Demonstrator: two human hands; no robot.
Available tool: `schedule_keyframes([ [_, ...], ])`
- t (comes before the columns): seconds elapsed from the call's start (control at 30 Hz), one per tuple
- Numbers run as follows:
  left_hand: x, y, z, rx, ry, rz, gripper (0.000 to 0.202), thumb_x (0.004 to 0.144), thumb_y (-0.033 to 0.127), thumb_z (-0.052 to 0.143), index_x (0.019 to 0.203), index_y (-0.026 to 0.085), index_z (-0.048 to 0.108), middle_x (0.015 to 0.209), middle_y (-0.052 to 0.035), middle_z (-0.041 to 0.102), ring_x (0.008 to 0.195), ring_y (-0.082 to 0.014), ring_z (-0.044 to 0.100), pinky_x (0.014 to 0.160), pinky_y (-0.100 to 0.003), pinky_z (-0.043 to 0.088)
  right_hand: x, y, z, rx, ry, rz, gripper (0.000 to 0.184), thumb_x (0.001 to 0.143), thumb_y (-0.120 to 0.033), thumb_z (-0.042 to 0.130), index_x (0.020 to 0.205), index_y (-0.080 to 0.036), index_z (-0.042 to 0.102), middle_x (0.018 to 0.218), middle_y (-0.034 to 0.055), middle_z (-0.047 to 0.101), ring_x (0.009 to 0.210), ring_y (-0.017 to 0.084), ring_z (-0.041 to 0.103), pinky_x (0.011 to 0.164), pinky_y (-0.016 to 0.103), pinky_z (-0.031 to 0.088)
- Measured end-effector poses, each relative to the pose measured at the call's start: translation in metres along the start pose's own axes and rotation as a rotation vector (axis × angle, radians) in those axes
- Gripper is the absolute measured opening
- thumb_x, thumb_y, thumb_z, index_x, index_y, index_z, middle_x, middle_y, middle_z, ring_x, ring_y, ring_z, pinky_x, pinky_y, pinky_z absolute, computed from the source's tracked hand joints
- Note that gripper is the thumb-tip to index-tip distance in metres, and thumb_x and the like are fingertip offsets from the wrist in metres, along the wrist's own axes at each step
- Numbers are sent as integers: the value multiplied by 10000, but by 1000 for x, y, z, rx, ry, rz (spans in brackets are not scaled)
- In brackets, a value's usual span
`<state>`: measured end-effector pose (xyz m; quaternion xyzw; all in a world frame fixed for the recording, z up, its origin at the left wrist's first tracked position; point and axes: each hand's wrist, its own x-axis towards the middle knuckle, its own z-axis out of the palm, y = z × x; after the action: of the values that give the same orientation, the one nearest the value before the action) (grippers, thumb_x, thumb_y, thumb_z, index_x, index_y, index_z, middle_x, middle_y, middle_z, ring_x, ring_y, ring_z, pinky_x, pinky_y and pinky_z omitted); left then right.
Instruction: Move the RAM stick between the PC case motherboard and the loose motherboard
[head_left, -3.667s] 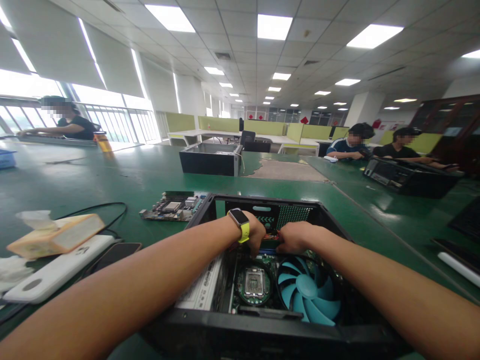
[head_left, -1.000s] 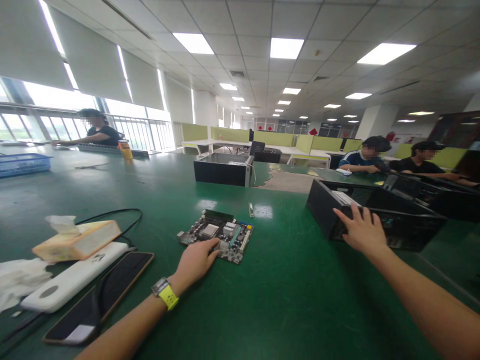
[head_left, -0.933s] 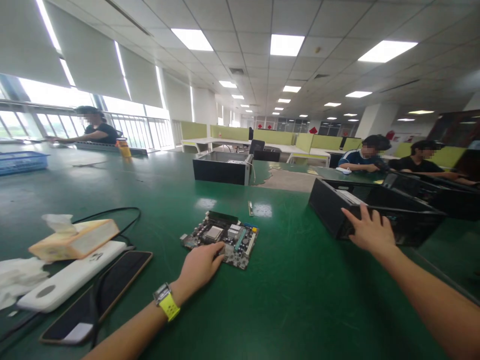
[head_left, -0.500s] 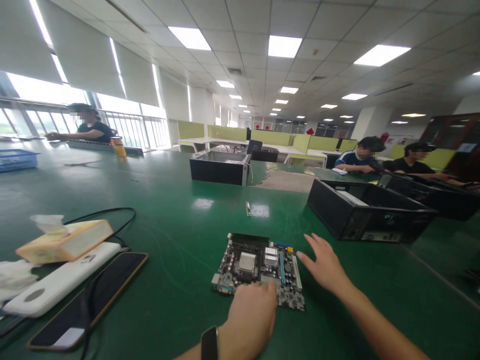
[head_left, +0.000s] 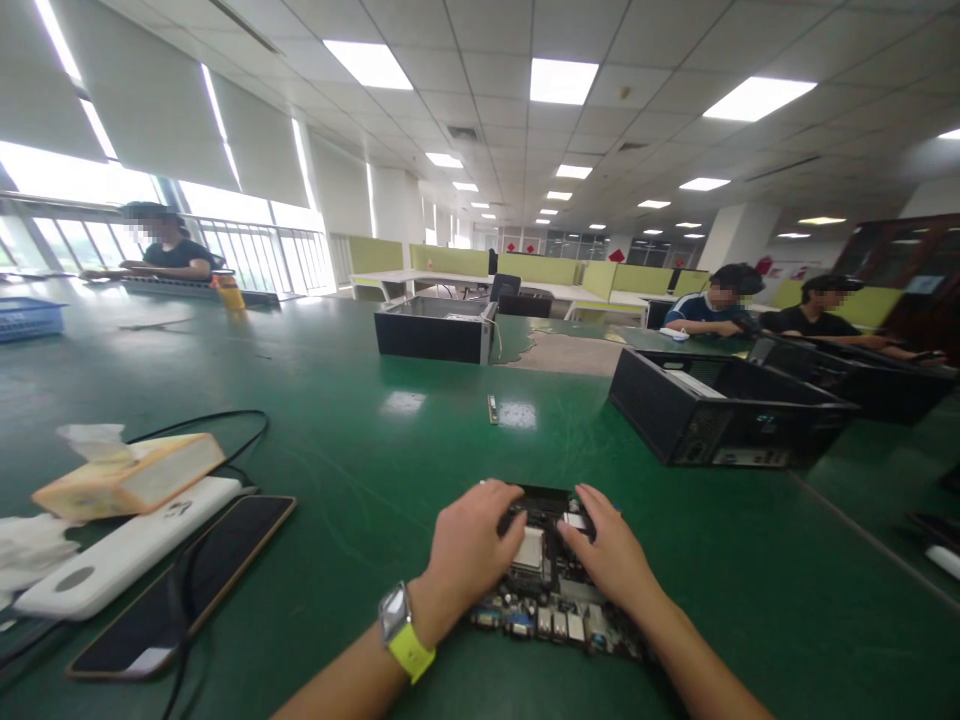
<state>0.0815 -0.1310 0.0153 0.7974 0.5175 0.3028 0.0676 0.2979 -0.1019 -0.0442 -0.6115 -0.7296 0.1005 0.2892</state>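
A green motherboard (head_left: 556,602) lies flat on the green table (head_left: 360,440) right in front of me. My left hand (head_left: 469,548), with a yellow-strapped watch on the wrist, rests on the board's left side, fingers bent over its far edge. On the right side my right hand (head_left: 609,555) grips the same way. The silver processor block (head_left: 531,548) shows between the two hands. A black computer case (head_left: 720,420) stands open to the right, beyond my right hand and apart from it.
To my left lie a tissue box (head_left: 127,475), a white power bank (head_left: 112,555), a dark phone (head_left: 187,585) and a black cable (head_left: 225,425). A memory stick (head_left: 493,408) and a second case (head_left: 435,335) sit farther off. Three people sit at the table's far sides.
The open case moved from in front of me to the right. My left hand dragged the motherboard from the left to the middle. Both hands now sit on it.
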Motion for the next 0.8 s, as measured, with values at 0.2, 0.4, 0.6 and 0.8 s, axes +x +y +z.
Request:
schedule_keyframes([
  [0.2,11,-59,6,103,27,-84,441,792,384,528,1168,157,559,1216,-102,547,1153,-244,449,991,-381,350,-1,-4,0,-93,-41,24,643,814,-514,405,1302,-98,455,1384,135,394,1263,265,373,1042,395,304],
  [0.4,7,-60,14,103,-24,-47,479,758,380,574,1179,153,578,1305,-130,479,1243,-273,365,1040,-416,294,0,-2,-1,-92,-41,6,593,813,-497,429,1275,-131,493,1364,126,426,1245,264,398,1022,411,320],
  [0.6,6,-60,16,50,-87,-97,557,746,400,585,1243,153,536,1389,-142,397,1293,-294,311,1061,-448,261,1,-1,0,-76,-28,-8,564,808,-487,445,1259,-155,507,1358,120,436,1233,268,412,1012,427,329],
  [0.8,5,-61,19,-30,-58,-81,542,754,376,571,1253,169,519,1395,-104,406,1305,-274,304,1070,-451,261,1,1,2,-80,-18,-10,603,809,-496,438,1284,-127,470,1352,132,439,1243,262,401,1028,412,313],
])
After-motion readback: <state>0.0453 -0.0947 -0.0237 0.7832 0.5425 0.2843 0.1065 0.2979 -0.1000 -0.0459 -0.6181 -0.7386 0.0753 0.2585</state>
